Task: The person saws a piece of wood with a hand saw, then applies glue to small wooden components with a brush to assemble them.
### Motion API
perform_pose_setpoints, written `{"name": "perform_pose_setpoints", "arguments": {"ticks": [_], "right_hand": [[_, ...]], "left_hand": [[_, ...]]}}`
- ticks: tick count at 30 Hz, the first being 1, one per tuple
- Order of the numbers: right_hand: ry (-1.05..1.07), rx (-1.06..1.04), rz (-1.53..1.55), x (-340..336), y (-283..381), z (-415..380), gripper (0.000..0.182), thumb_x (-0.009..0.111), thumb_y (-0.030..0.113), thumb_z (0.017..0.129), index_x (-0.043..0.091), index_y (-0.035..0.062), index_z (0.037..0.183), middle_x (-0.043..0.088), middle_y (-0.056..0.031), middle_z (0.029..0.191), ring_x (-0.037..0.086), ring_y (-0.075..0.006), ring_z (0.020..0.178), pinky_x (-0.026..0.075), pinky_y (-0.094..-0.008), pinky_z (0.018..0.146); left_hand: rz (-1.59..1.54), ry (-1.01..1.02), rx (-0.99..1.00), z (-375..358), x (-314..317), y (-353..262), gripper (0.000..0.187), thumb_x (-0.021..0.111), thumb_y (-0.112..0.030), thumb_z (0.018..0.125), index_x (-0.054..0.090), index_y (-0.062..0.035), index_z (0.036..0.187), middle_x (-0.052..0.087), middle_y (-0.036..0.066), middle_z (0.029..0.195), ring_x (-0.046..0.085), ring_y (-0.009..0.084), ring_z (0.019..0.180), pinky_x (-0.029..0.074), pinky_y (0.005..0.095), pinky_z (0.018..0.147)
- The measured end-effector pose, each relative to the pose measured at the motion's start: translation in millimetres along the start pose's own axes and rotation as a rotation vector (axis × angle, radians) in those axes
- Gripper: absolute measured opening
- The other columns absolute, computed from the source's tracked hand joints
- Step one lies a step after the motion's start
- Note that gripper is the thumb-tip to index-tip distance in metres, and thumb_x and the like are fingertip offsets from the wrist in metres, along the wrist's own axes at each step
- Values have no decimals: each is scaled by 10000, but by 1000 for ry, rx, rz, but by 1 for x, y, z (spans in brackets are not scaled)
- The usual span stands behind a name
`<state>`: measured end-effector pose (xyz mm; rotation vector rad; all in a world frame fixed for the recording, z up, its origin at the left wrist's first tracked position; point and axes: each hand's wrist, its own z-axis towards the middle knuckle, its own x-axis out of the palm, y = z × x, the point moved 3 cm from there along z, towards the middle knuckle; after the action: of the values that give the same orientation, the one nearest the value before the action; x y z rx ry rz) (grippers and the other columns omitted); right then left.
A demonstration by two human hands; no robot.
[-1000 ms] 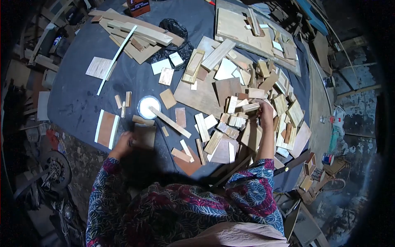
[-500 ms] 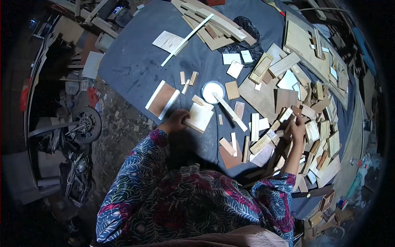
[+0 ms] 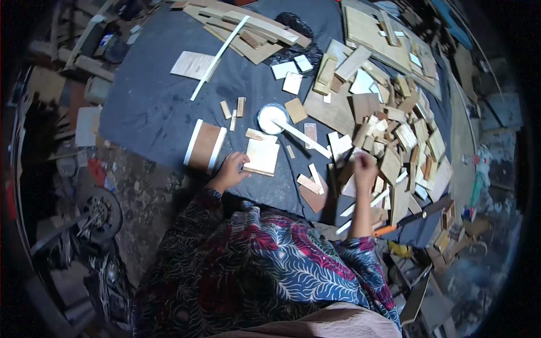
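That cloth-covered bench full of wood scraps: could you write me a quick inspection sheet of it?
Surface: dark cloth, wrinkled, covering the bench.
Job's things: square wood panel lying flat by the left hand; heap of wood offcuts at the right hand.
Clutter: white round tub with a stick resting across it; white-edged brown board; long planks at the far edge.
Hands: left hand touches the panel's edge; right hand is over the offcuts, grip unclear.
Cables: nothing seen.
Surroundings: dim floor, a wheel at left.
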<state>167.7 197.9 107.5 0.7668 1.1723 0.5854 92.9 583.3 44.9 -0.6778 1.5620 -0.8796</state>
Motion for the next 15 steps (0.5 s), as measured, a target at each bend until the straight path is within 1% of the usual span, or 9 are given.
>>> {"name": "perform_pose_setpoints", "arguments": {"ticks": [1,2,3,6,8,10,12,14,15], "right_hand": [[113,20,-118,15,-7,-22,117,551,73,768,608,5,843,616,-150,717,608,-230,657,462,-314,614],[276,187,-78,26,2,-44,125,558,71,760,611,-4,844,621,-165,732,619,-254,689,468,-319,640],[288,158,-94,34,-1,-63,128,574,79,754,620,-6,836,624,-159,727,623,-234,692,471,-303,643],[65,302,-62,32,16,-76,137,597,106,754,630,-13,811,622,-160,704,621,-200,645,477,-299,615],[-72,313,-195,27,14,-56,159,604,125,753,630,-20,813,618,-166,676,620,-211,617,478,-309,598],[-202,201,-234,26,8,-30,149,597,126,749,625,-18,774,617,-170,667,619,-248,611,471,-318,577],[-225,164,-290,28,1,4,163,587,126,732,622,-25,782,619,-196,732,615,-292,703,471,-349,644],[-220,257,-397,35,10,29,287,644,190,702,596,-23,888,606,-212,810,580,-361,789,454,-393,718],[-188,236,-478,42,-5,42,335,659,210,691,571,-6,932,609,-189,844,584,-338,801,453,-390,725]], "left_hand": [[9,1,14,-1,-3,-1,424,759,-69,532,522,-57,883,523,94,858,509,268,859,412,356,744],[15,0,32,0,-4,-2,432,759,-74,535,525,-57,898,523,94,866,510,264,862,413,355,749],[2,-10,56,0,-4,1,445,760,-71,542,530,-50,923,524,96,878,517,259,850,421,350,754],[-74,61,5,3,-10,2,447,758,-60,558,529,-41,941,523,96,888,524,247,854,434,333,766],[-104,83,23,5,-11,4,438,751,-56,568,528,-42,944,524,97,893,526,244,858,434,329,772],[-119,115,17,4,-14,7,428,744,-52,578,527,-42,946,524,98,897,528,240,863,434,326,778],[-169,149,14,5,-15,10,404,722,-44,602,524,-41,954,525,101,913,530,234,874,436,317,780],[-228,162,42,5,-17,12,380,697,-36,630,522,-32,967,523,102,932,536,231,871,439,315,777],[-233,161,26,4,-20,11,374,695,-37,638,523,-32,970,524,101,933,536,226,872,439,312,778]]}}
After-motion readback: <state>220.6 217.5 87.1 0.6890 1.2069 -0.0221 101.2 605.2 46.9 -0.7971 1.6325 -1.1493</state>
